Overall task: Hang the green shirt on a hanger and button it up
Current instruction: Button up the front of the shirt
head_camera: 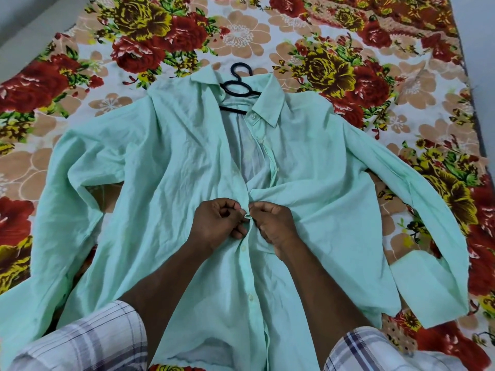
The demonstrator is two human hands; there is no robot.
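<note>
The thin, limp, crumpled mint-green cotton shirt (187, 167) lay flat on the floral bedsheet (241, 33), black plastic hanger (238, 88) inside the collar. It looked light and floppy, best gripped at the placket edges. Left hand (218, 223) and right hand (273, 223) met mid-front, knuckles up, fingers pinching opposite placket edges at a button.

No readable text, label, brand, number or sign is showing anywhere: the green shirt (187, 167), the black hanger (238, 88) and the floral bedsheet (348, 62) (pattern only, flowers and leaves) are carrying no lettering.
</note>
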